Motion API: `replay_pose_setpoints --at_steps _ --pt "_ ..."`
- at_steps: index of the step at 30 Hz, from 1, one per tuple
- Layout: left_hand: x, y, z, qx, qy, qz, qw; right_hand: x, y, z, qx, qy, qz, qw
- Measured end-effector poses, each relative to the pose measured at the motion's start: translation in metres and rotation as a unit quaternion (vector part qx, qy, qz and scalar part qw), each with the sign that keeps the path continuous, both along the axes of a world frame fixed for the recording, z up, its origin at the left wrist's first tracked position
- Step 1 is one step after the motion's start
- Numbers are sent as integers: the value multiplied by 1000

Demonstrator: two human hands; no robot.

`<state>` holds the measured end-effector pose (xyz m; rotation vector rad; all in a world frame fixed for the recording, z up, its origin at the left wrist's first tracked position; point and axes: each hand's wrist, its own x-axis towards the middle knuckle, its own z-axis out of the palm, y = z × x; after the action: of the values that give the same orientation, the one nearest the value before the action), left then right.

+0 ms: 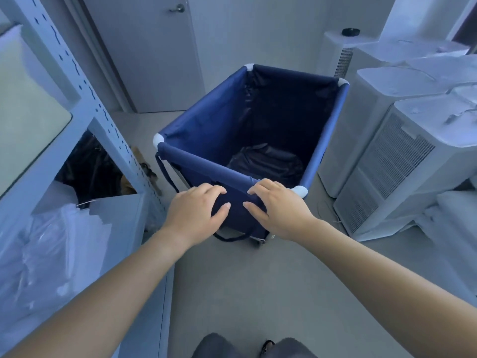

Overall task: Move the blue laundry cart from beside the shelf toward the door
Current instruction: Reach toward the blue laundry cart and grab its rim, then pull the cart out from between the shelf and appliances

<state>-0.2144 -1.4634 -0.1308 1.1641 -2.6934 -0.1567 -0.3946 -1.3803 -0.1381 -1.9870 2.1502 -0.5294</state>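
Note:
The blue laundry cart (pixel 206 120), a fabric bin on a frame with white corner joints, stands in the middle of the floor with a dark bag (pixel 265 161) lying at its bottom. Both hands rest on its near top rail. My left hand (pixel 196 210) curls over the rail toward the left of centre. My right hand (pixel 276 210) grips the rail close to the near right corner. The white shelf (pixel 85 99) rises on the left. The closed door (pixel 144 52) with a lever handle is ahead, beyond the cart.
Several white appliance units (pixel 387 156) line the right side, close to the cart's right rail. Plastic-wrapped items (pixel 51 249) fill the lower shelf at left. Grey floor (pixel 245 280) runs between the shelf and the units toward the door.

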Motion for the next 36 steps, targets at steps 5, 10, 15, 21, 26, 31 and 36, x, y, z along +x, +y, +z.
replay_pose_setpoints --at_steps 5,10,15,21,26,31,36 --pt "-23 -48 -13 18 -12 -42 999 -14 -31 -12 35 2 -29 999" --pt "-45 -88 -29 36 -27 -103 994 -19 -57 -24 61 1 -70 996" --pt "-58 -131 -40 48 -49 -147 987 -20 -85 -36 89 -8 -110 990" --pt "-62 -177 -59 63 -95 -183 976 -16 -115 -57 113 -23 -154 981" --pt "-67 -206 -79 78 -145 -226 960 -9 -138 -76 122 -36 -182 975" --pt "-79 -228 -101 76 -167 -257 949 -5 -161 -97 137 -33 -207 968" --pt "-88 -253 -123 75 -182 -262 945 -9 -181 -118 164 -7 -218 962"
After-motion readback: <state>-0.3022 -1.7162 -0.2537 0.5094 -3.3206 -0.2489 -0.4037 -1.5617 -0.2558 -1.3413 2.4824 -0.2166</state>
